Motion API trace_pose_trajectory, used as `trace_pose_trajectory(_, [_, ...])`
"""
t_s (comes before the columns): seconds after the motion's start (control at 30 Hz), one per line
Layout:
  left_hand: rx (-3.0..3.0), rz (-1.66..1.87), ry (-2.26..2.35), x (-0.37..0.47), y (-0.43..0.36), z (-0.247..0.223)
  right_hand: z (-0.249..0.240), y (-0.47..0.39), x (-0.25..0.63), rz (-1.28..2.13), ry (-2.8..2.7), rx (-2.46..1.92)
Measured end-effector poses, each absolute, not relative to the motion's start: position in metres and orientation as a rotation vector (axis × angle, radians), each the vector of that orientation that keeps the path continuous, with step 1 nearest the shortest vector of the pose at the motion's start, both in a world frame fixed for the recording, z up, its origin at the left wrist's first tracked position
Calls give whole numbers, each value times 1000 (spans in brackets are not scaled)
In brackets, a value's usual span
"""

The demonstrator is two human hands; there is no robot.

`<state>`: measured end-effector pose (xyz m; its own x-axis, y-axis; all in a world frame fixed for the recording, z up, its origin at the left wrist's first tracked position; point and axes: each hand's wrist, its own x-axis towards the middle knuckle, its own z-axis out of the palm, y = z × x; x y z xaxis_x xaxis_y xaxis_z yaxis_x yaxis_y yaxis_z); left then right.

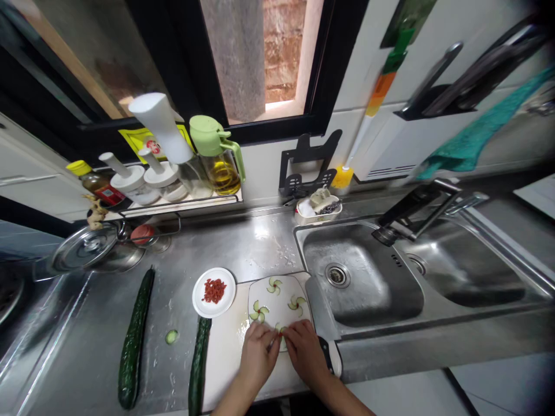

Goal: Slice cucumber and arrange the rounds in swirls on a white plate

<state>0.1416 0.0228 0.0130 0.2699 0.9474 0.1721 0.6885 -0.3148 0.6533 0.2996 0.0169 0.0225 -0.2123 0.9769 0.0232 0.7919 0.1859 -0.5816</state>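
Note:
A square white plate rests on a cutting board. Cucumber slices are arranged in pinwheels on it, among them the back pinwheel, the left one and the right one, with small red centres. At the plate's near edge, my left hand and my right hand meet over another cucumber pinwheel, partly hidden by them. Both hands have their fingertips pinched close together. A red speck shows between them; what each hand pinches is too small to make out.
A round white dish of red dried berries stands left of the plate. Cucumbers and a cucumber slice lie further left. A knife lies at the right, beside the sink. Seasoning jars line the shelf behind.

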Motion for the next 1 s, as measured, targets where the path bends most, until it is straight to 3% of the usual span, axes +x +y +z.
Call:
trace_pose_trajectory(0.5, [1951, 775, 1569, 121, 21, 19, 23, 19, 315, 634, -2049, -1665])
trace_pose_trajectory(0.77, [1318, 768, 1858, 92, 16, 15, 16, 25, 344, 604, -1851, -1826])
trace_pose_trajectory(1.0, [1071, 693, 1768, 104, 23, 3, 13, 37, 344, 587, -1798, -2054])
